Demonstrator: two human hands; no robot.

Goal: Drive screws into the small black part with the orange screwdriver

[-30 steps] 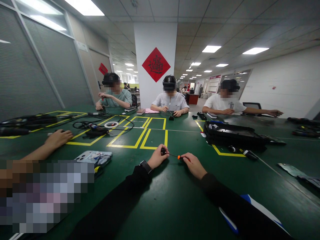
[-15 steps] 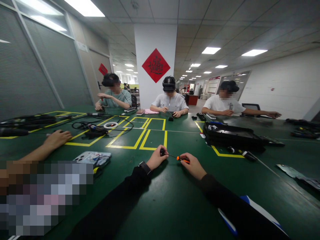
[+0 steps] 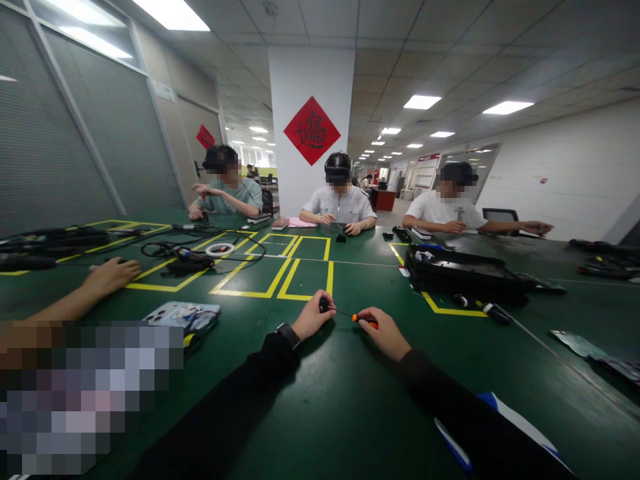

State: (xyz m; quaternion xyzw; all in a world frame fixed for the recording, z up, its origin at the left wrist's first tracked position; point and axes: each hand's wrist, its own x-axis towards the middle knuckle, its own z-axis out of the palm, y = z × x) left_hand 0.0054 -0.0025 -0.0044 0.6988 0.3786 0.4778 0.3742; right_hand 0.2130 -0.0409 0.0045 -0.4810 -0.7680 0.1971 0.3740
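Note:
In the head view, my left hand [image 3: 313, 317] pinches a small black part [image 3: 324, 304] whose kind I cannot make out. My right hand [image 3: 387, 333] is closed around the orange and black handle of a screwdriver [image 3: 357, 318]. The thin shaft points left and its tip meets the black part or lies right against it. Both hands are close together just above the green table [image 3: 345, 400]. My fingers cover most of the screwdriver's handle and some of the black part.
At the left, another person's hand [image 3: 114, 273] rests on the table near black cables [image 3: 183, 257] and a printed case [image 3: 185, 316]. A black tray [image 3: 465, 270] lies at the right. Blue-and-white packaging [image 3: 520, 423] lies by my right sleeve. Several people sit opposite.
My hands keep almost the same place, and the screwdriver stays against the black part. The right hand's fingers have shifted slightly around the handle.

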